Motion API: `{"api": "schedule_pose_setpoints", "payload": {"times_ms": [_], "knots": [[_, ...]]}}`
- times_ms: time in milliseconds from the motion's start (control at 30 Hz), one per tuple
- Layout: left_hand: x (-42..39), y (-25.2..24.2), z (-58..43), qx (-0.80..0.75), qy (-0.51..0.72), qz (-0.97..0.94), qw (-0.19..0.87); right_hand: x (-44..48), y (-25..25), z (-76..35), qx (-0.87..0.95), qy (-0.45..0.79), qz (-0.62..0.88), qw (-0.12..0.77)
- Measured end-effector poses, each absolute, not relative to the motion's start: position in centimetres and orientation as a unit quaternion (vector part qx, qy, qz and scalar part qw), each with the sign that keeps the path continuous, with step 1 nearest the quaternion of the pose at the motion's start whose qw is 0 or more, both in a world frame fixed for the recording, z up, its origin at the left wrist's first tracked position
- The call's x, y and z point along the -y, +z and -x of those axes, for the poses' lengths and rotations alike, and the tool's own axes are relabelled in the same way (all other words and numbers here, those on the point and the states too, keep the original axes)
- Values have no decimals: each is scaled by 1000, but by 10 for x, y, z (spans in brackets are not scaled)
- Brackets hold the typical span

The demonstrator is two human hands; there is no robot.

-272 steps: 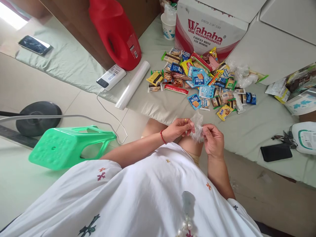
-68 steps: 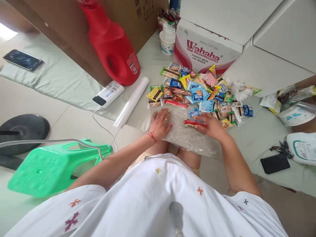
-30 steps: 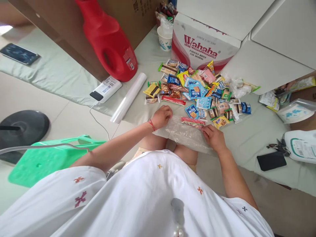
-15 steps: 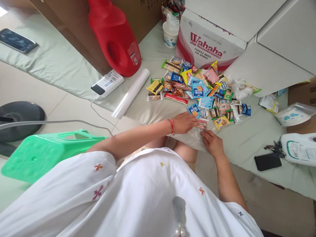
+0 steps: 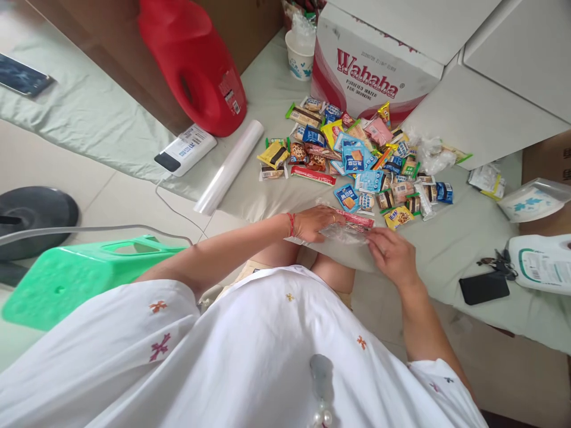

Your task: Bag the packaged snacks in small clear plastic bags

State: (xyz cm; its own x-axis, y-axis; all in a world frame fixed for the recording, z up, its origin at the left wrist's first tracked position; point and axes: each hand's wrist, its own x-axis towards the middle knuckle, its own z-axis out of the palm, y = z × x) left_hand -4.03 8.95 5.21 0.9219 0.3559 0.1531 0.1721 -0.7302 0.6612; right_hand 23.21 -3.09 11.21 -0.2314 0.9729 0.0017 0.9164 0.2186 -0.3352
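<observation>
A clear plastic bag (image 5: 345, 236) with a red-wrapped snack (image 5: 357, 220) in or under its film lies at the near edge of the cloth, between my two hands. My left hand (image 5: 314, 224), with a red string bracelet at its wrist, grips the bag's left side; its fingertips are partly hidden by the film. At the other end, my right hand (image 5: 392, 249) pinches the bag's edge between thumb and fingers. Just beyond lies a heap of small wrapped snacks, among them a blue packet (image 5: 347, 197) and a yellow cookie packet (image 5: 398, 217).
A roll of clear plastic (image 5: 229, 166), a white power bank (image 5: 186, 150) and a red jug (image 5: 200, 71) are on the left. Behind the snacks stands a Wahaha carton (image 5: 366, 77). Keys (image 5: 497, 261), a black case (image 5: 484, 289) and a white bottle (image 5: 542, 261) lie at right.
My hands have moved apart, the left one leftward and the right one slightly rightward. The clear bag is now stretched between them, with more of the red snack showing.
</observation>
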Motion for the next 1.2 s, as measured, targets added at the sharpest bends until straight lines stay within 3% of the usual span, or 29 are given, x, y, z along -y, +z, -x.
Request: {"api": "schedule_pose_setpoints", "payload": {"times_ms": [200, 367, 500, 567, 700, 767, 900, 1000, 1200], "knots": [[-79, 54, 38, -229, 157, -894, 352, -38, 76, -244, 687, 201, 684, 142], [-81, 46, 46, -448, 260, -788, 333, -43, 46, -237, 643, 255, 707, 148], [-91, 40, 50, -637, 206, -700, 248, -38, 46, -238, 644, 255, 705, 151], [-93, 41, 47, -665, 174, -692, 220, -35, 51, -238, 666, 226, 695, 149], [-90, 51, 36, -668, 143, -698, 214, -23, 71, -223, 715, 55, 666, 209], [-88, 58, 33, -669, 141, -691, 233, -15, 76, -208, 746, 25, 625, 228], [-83, 75, 34, -696, 160, -633, 299, -7, 64, -182, 796, 83, 566, 197], [-79, 83, 36, -686, 134, -620, 357, -5, 45, -181, 788, 114, 560, 230], [-90, 71, 46, -619, 216, -467, 593, 1, 32, -194, 768, 158, 546, 295]]}}
